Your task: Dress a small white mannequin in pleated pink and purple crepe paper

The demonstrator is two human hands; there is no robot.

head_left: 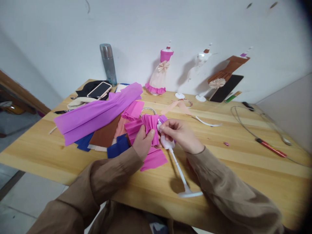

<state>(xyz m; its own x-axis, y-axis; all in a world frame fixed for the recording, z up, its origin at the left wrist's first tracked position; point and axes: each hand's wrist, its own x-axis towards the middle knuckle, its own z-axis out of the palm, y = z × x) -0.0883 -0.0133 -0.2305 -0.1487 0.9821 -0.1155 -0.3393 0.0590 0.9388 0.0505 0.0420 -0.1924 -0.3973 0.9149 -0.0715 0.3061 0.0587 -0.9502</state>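
Observation:
My left hand (pixel 143 141) pinches a strip of pleated pink crepe paper (pixel 149 125) against a small white mannequin (pixel 167 141). My right hand (pixel 179 133) grips the mannequin's upper body, fingers closed round it. The mannequin lies tilted; its thin pole runs down to a round white base (pixel 190 194) near the table's front edge. More of the pink paper (pixel 153 159) hangs below my left hand onto the wooden table (pixel 219 162).
Purple, pink, brown and blue paper sheets (pixel 97 113) lie at left, with a phone (pixel 99 89) and a steel flask (pixel 108 64) behind. Three dressed mini mannequins (pixel 161 73) stand along the wall. A red-handled tool with cable (pixel 270 148) lies at right.

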